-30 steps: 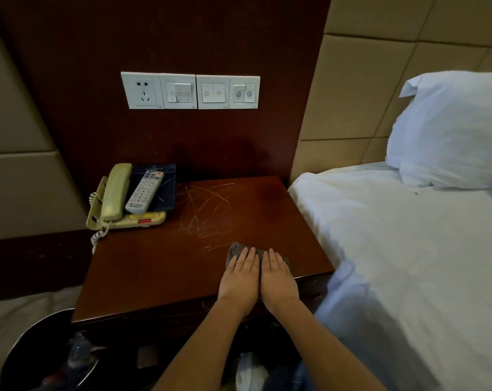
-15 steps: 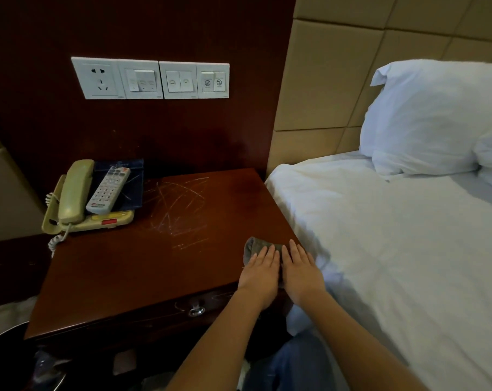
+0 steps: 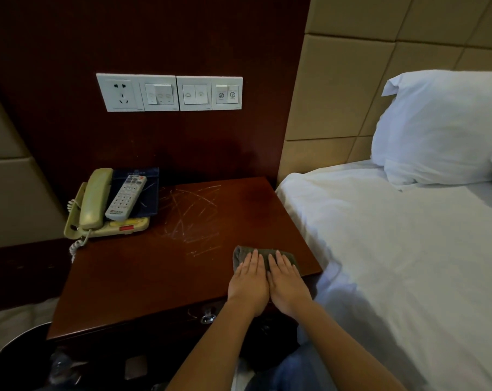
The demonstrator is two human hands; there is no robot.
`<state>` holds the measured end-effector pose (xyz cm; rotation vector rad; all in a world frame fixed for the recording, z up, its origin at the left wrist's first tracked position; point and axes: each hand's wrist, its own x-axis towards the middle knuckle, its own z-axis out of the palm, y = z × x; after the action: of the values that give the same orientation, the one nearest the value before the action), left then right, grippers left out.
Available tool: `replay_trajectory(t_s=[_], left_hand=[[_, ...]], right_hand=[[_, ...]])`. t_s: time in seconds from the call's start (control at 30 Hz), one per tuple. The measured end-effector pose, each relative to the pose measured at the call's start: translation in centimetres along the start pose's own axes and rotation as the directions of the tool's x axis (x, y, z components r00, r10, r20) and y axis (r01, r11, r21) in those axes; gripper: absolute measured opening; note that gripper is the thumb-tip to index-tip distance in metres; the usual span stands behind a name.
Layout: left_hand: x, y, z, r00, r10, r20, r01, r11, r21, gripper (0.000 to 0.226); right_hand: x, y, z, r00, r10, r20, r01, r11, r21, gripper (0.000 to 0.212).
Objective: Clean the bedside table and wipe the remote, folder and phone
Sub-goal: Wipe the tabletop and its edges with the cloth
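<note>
The dark red wooden bedside table [image 3: 154,277] carries whitish scratch-like streaks [image 3: 191,215] near its middle. At its back left stands a yellow-green corded phone [image 3: 95,198]. A dark blue folder [image 3: 150,193] lies partly on the phone, and a white remote [image 3: 126,197] rests on top of it. Near the front right corner lies a folded grey-green cloth [image 3: 256,252]. My left hand [image 3: 249,283] and my right hand [image 3: 288,286] press flat on it side by side, fingers together, covering most of it.
A white-sheeted bed [image 3: 394,263] with a pillow [image 3: 442,128] touches the table's right side. A socket and switch panel [image 3: 168,93] is on the wall above. A dark bin [image 3: 19,356] stands at the lower left. A drawer handle [image 3: 208,318] shows below the table's front edge.
Both hands slid the cloth right towards the table's bed-side edge, then a little back left. My view swung left and right meanwhile. Phone, remote and folder stayed put.
</note>
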<state>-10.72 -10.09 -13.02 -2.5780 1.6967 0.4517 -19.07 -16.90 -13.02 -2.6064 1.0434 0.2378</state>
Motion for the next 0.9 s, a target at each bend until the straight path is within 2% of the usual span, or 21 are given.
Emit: replay_trajectory(t_s=[0.2, 0.47, 0.9], left_hand=[[2.3, -1.3, -1.4, 0.998, -0.062, -0.004, 0.061, 0.997, -0.041, 0.064], [9.1, -5.5, -3.5, 0.993, -0.079, -0.088, 0.067, 0.989, -0.130, 0.054], [24.0, -12.9, -7.9, 0.984, -0.120, -0.135, 0.105, 0.988, -0.112, 0.054]], right_hand=[[3.2, -0.6, -0.4, 1.000, -0.011, -0.028, 0.010, 0.999, -0.034, 0.054], [11.6, -1.6, -2.0, 0.994, -0.048, -0.101, 0.044, 0.998, -0.040, 0.054], [28.6, -3.0, -6.2, 0.989, -0.062, -0.135, 0.050, 0.994, -0.094, 0.052]])
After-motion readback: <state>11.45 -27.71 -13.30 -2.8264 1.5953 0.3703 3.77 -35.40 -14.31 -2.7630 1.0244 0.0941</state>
